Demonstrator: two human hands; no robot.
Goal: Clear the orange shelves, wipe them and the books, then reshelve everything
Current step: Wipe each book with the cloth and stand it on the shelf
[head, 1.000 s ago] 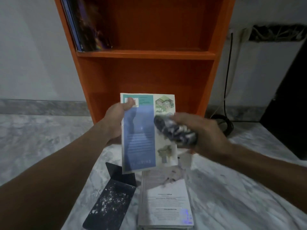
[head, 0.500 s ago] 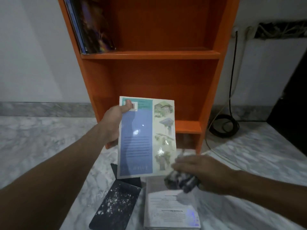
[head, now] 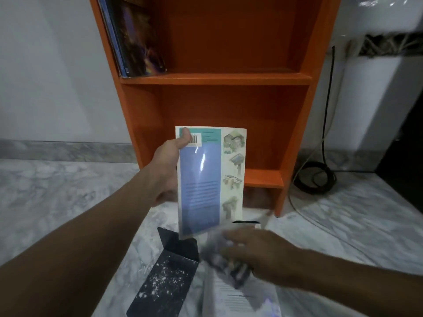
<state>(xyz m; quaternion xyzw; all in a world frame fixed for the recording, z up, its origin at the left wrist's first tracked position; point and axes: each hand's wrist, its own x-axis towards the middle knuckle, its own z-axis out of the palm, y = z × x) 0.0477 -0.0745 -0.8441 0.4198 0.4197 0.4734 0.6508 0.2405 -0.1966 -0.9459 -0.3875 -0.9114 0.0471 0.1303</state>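
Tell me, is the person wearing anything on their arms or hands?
The left forearm and right forearm are bare, no sleeves showing; the left hand and right hand show no gloves, watch or bracelet. The right one is blurred.

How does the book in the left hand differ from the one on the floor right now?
The held book is upright, gripped at its top corner by the left hand; the floor book lies flat on the marble floor. The held book's cover is blue with small pictures; the floor book's is white with text. Both are off the orange shelves.
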